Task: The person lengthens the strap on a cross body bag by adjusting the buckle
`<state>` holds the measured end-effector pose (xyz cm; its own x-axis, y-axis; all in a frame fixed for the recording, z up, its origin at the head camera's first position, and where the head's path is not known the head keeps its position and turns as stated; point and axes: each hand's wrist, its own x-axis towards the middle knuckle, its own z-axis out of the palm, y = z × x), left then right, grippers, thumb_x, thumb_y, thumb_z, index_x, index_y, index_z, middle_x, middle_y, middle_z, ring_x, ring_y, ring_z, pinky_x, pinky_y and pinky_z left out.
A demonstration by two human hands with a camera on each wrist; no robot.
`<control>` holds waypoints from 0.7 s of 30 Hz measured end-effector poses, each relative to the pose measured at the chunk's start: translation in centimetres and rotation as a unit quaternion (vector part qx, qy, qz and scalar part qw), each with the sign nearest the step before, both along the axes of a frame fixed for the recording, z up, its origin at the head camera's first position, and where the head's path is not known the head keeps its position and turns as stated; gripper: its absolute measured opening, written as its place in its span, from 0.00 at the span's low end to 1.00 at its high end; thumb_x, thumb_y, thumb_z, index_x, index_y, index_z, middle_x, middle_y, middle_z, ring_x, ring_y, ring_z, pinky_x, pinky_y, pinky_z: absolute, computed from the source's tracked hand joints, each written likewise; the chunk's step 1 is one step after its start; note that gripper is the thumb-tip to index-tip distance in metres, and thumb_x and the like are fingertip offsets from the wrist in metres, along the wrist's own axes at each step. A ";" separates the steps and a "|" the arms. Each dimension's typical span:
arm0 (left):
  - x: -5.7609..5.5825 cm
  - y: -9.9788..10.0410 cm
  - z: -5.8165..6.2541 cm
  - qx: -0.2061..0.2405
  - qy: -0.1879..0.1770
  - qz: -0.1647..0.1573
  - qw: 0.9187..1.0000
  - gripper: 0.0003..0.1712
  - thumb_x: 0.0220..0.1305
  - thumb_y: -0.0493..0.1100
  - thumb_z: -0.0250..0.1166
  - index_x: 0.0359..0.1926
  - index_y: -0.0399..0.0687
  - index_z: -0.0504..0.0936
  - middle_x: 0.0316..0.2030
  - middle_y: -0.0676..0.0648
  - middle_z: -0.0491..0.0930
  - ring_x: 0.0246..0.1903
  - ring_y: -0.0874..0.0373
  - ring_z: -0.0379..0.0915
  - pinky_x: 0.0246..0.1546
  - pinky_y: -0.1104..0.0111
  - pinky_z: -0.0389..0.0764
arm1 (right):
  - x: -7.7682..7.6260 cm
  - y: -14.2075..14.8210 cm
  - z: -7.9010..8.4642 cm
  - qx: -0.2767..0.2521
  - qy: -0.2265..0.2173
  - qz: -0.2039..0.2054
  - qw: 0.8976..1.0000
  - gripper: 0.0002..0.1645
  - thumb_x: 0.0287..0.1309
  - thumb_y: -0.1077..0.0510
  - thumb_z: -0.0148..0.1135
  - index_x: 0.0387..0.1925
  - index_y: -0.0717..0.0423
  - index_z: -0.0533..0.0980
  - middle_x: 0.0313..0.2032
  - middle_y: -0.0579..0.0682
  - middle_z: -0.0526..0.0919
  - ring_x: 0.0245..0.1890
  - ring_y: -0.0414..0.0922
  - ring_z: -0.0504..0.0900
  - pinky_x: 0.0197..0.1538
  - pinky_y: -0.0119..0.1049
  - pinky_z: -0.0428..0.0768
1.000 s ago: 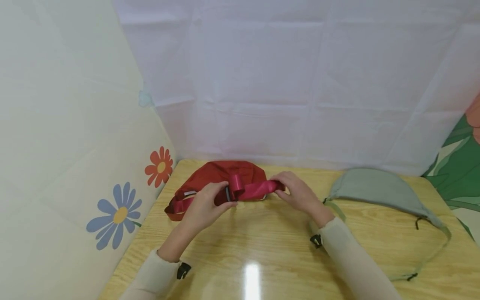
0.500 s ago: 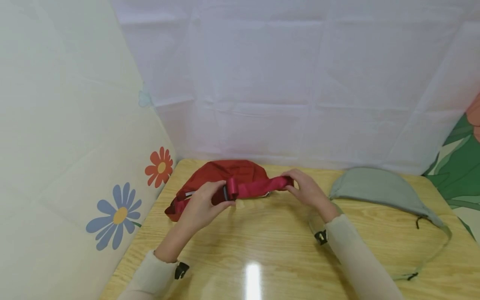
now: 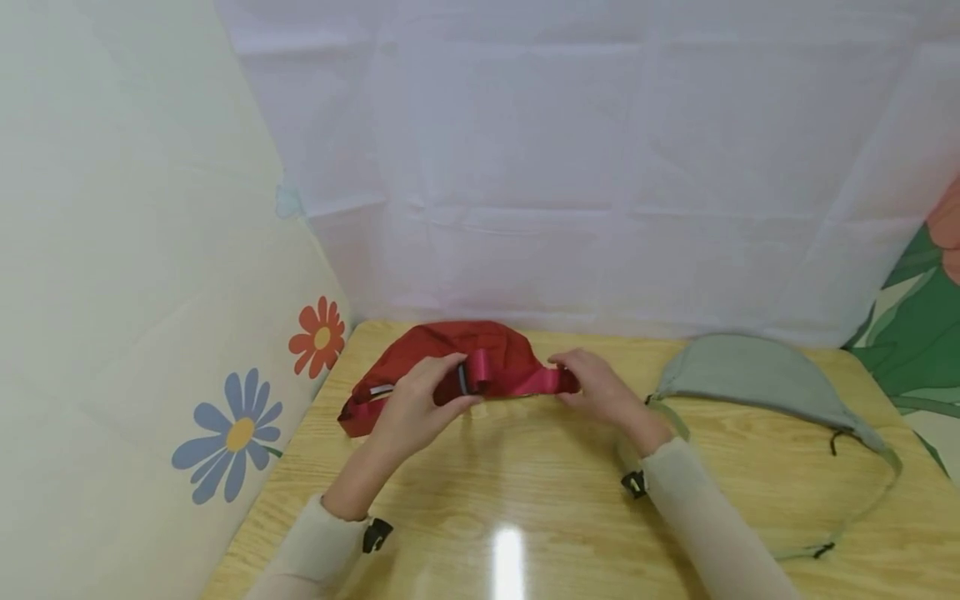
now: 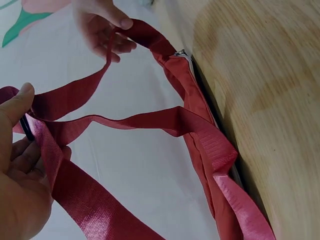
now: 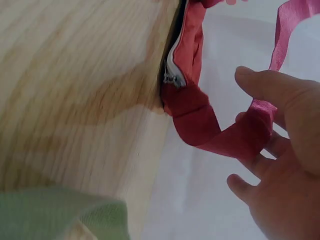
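Note:
A red waist bag (image 3: 442,342) lies at the back left of the table, its glossy red strap (image 3: 478,367) raised in front of it. My left hand (image 3: 411,412) pinches the strap at a dark adjuster buckle (image 4: 26,127), thumb on one side and fingers on the other. Close by the bag's right end, my right hand (image 3: 600,393) holds the strap, which runs between thumb and fingers and bends over them. A zipper pull (image 5: 173,80) shows at that end of the bag. Between the hands the strap hangs slack in the left wrist view.
To the right lies a grey-green waist bag (image 3: 750,375) with its thin strap (image 3: 896,467) looped toward the front. Black clips (image 3: 377,534) sit at both sleeve cuffs. A white cloth (image 3: 525,167) hangs behind the wooden table (image 3: 555,517).
My right hand moved right and drew the strap out, then came back left and a little lower. The left hand shifted slightly, keeping its pinch. The red bag stayed almost in place.

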<state>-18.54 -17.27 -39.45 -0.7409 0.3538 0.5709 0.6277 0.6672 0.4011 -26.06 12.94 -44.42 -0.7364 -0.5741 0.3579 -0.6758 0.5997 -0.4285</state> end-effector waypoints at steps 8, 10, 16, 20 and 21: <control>0.0 0.4 0.3 0.003 -0.014 0.009 1.000 0.34 0.56 0.46 0.78 0.62 0.39 0.78 0.50 0.41 0.82 0.48 0.49 0.79 0.47 0.55 0.83 | 1.2 -2.2 -0.1 0.038 -0.005 0.024 0.999 0.34 0.54 0.58 0.76 0.61 0.62 0.75 0.52 0.58 0.82 0.54 0.55 0.80 0.60 0.52 0.75; 0.0 0.4 0.4 0.004 -0.013 0.009 1.000 0.34 0.56 0.45 0.78 0.62 0.39 0.78 0.50 0.41 0.82 0.47 0.49 0.79 0.46 0.55 0.84 | 1.5 -2.8 0.0 0.034 -0.019 0.023 0.999 0.35 0.55 0.56 0.76 0.63 0.62 0.74 0.53 0.58 0.82 0.55 0.54 0.79 0.60 0.52 0.75; 0.0 0.4 0.3 0.010 0.009 0.007 1.000 0.35 0.54 0.43 0.79 0.61 0.37 0.78 0.48 0.39 0.82 0.45 0.48 0.80 0.42 0.55 0.84 | 2.5 -5.0 0.7 0.006 -0.044 0.018 0.999 0.37 0.59 0.54 0.74 0.66 0.61 0.71 0.59 0.58 0.79 0.59 0.53 0.78 0.60 0.50 0.76; 0.0 0.4 0.3 0.012 0.013 0.005 1.000 0.36 0.53 0.42 0.80 0.61 0.36 0.78 0.48 0.39 0.82 0.45 0.48 0.80 0.42 0.55 0.84 | 3.0 -6.2 0.7 -0.009 -0.037 0.019 0.999 0.36 0.61 0.54 0.73 0.67 0.60 0.70 0.61 0.56 0.78 0.62 0.52 0.76 0.63 0.49 0.76; 0.0 0.4 0.3 0.012 0.011 0.005 1.000 0.36 0.54 0.43 0.79 0.61 0.37 0.78 0.49 0.39 0.82 0.45 0.48 0.80 0.42 0.55 0.84 | 3.1 -6.4 0.7 -0.013 -0.034 0.019 0.999 0.35 0.60 0.54 0.73 0.66 0.59 0.71 0.60 0.56 0.78 0.61 0.51 0.76 0.62 0.48 0.76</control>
<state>-18.52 -16.85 -39.10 -0.7317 0.3329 0.5948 0.6297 0.6642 0.4028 -23.00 6.50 -43.71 -0.7370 -0.5937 0.3230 -0.6670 0.5619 -0.4892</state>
